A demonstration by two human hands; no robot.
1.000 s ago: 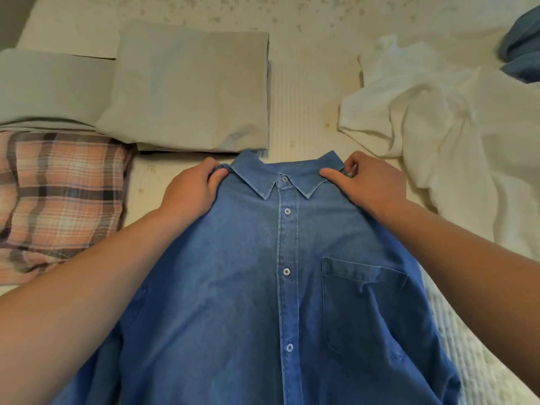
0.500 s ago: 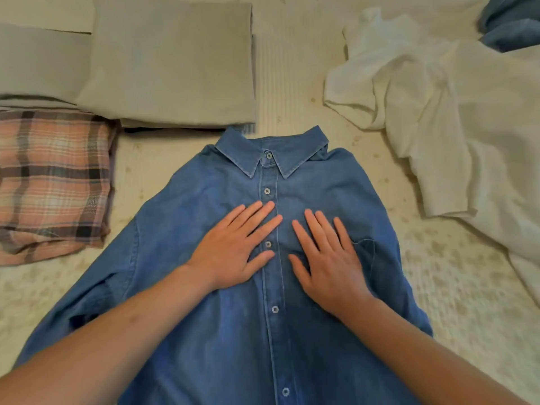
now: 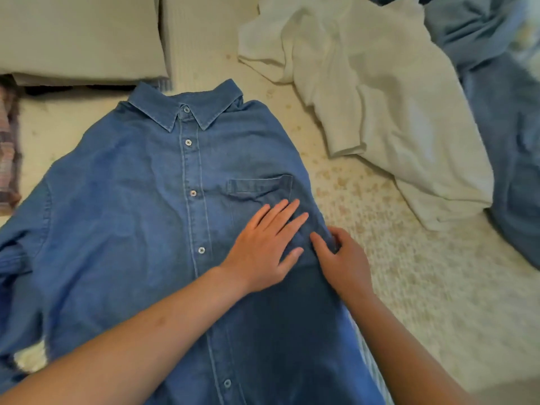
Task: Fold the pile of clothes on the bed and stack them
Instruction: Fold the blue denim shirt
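From my remote seat the light looks soft and warm, dim to moderate, with no glare anywhere. The denim shirt is my landmark: its collar and upper buttons are fairly crisp, while its lower half goes darker under the shade of the forearms. Right of the shirt, the white garment is the brightest patch, its folds washed out. Beyond that, the pale blue cloth smears into blur. The frame's edges bow outward and soften.
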